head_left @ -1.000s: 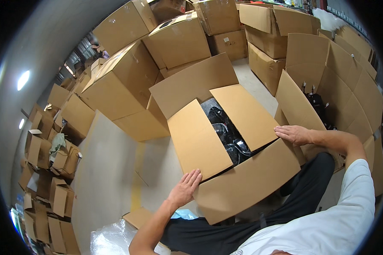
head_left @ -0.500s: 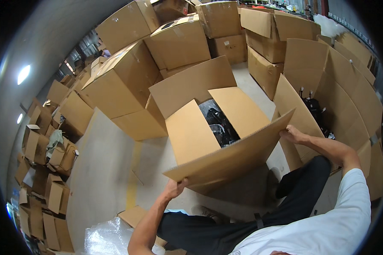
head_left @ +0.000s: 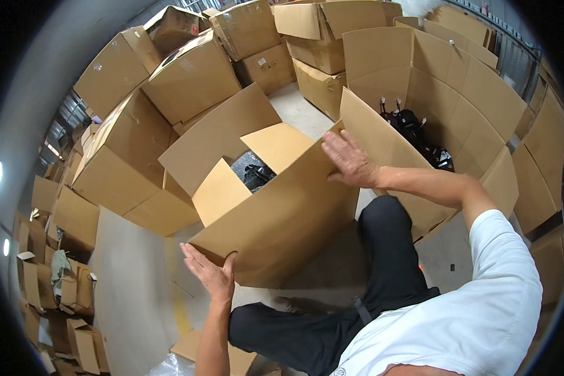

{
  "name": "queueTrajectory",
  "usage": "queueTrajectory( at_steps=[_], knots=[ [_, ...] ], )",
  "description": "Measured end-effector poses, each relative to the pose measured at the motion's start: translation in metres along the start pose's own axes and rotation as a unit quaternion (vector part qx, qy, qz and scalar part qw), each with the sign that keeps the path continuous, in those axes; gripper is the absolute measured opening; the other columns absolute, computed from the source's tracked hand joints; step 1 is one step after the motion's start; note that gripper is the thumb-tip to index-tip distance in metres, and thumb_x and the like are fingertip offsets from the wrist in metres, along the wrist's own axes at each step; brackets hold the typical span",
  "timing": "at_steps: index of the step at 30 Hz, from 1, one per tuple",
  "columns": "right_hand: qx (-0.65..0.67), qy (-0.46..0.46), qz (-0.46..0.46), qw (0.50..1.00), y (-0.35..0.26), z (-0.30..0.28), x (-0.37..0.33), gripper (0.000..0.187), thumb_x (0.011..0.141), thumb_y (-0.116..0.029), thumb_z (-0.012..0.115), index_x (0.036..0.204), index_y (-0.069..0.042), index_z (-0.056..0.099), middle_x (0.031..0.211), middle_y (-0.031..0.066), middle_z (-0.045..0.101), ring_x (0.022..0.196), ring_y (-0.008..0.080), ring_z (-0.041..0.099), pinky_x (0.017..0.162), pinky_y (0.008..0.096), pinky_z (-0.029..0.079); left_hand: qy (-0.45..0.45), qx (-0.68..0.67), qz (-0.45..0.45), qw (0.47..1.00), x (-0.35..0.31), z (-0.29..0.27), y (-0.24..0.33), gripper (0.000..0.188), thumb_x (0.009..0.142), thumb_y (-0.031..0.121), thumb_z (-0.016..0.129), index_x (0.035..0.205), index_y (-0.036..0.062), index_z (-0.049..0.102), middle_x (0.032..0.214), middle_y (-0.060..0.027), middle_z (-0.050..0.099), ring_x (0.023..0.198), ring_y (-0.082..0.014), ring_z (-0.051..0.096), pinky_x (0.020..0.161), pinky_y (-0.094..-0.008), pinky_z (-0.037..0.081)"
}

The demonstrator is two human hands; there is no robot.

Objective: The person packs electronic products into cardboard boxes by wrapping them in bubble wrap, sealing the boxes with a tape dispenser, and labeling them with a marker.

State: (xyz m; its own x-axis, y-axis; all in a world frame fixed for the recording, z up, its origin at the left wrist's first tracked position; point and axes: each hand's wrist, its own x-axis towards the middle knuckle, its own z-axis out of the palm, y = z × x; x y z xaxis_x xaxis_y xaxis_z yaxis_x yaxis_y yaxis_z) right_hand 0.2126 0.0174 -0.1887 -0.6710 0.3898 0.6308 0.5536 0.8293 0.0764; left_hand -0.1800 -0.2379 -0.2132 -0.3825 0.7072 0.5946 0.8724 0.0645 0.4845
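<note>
In front of me stands a cardboard box (head_left: 294,232) whose near flap is raised toward me. Its two side flaps are folded inward, and the far flap (head_left: 216,141) stands up. Through the gap between the side flaps shows black material (head_left: 257,177) beside a greyish wrapped surface; its kind I cannot make out. My left hand (head_left: 210,272) is at the left edge of the near flap, fingers apart and thumb against the cardboard. My right hand (head_left: 349,160) lies flat with fingers stretched at the flap's upper right corner.
A large open carton (head_left: 432,119) at the right holds black items with white-tipped cables (head_left: 413,128). Big closed boxes (head_left: 128,156) are stacked behind and left. Smaller open cartons (head_left: 75,282) line the far left. Near my left leg lie clear bubble wrap (head_left: 171,365) and a cardboard piece (head_left: 188,343).
Both hands have gone from gripping the near flap's top edge to open palms at its ends. The flap stands more upright, and my view has shifted right.
</note>
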Motion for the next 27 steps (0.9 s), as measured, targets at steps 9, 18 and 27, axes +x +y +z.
queueTrajectory(
  at_steps=[9, 18, 27],
  knots=[
    [0.123, -0.294, 0.08, 0.944, -0.039, 0.118, 0.046, 0.086, 0.099, -0.061, 0.034, 0.152, 0.006, 0.027, 0.161, 0.0248, 0.022, 0.152, 0.0353, 0.018, 0.124, 0.0457, 0.012, -0.283, 0.143, 0.099, 0.943, 0.035, 0.108, -0.001, 0.076, 0.1, 0.048, 0.044, 0.15, -0.0086, 0.032, 0.158, -0.0286, 0.029, 0.15, -0.0381, 0.022, 0.123, -0.0489, 0.016],
    [0.121, -0.251, 0.101, 0.955, -0.052, 0.175, 0.114, 0.087, 0.097, -0.061, 0.038, 0.149, 0.009, 0.031, 0.159, 0.0268, 0.028, 0.15, 0.0362, 0.022, 0.123, 0.0497, 0.016, -0.235, 0.114, 0.089, 0.961, 0.111, 0.189, 0.005, 0.073, 0.101, 0.047, 0.046, 0.145, -0.0112, 0.039, 0.152, -0.0291, 0.039, 0.145, -0.0392, 0.033, 0.119, -0.0498, 0.024],
    [0.133, -0.239, 0.118, 0.955, -0.053, 0.229, 0.154, 0.08, 0.099, -0.054, 0.039, 0.15, 0.007, 0.031, 0.159, 0.0255, 0.028, 0.151, 0.0357, 0.021, 0.123, 0.0496, 0.016, -0.216, 0.061, 0.075, 0.972, 0.166, 0.241, -0.024, 0.064, 0.105, 0.038, 0.041, 0.146, -0.0118, 0.036, 0.151, -0.0296, 0.039, 0.144, -0.0388, 0.035, 0.12, -0.0452, 0.025]
  ],
)
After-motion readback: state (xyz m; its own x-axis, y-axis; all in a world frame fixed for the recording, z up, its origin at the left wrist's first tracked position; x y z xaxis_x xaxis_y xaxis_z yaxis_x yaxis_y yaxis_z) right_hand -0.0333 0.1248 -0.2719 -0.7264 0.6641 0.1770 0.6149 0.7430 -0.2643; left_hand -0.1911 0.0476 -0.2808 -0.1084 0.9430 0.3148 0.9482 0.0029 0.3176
